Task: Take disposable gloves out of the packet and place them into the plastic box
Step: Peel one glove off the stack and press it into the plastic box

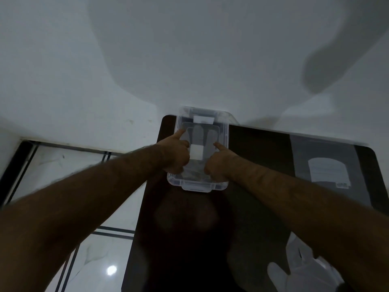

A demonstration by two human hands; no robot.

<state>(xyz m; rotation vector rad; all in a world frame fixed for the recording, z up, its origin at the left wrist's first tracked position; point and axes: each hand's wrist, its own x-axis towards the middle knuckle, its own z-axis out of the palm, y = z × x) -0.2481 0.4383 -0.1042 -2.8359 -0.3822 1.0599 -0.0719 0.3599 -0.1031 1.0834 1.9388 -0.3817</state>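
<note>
A dark table (263,157) stands against a white wall (189,49). At its far edge sits the clear box (224,131), a glove (197,135) lying flat inside. The packet (328,171) lies well to the right. Both hands are in the box: left hand (176,152) and right hand (219,161) each curled, forefinger pointing out onto the glove.

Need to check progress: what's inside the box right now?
Through the clear box, a glove lies flat with a white tab, fingers pointing away. Both hands, left hand and right hand, cover its near part, so the count is unclear.
</note>
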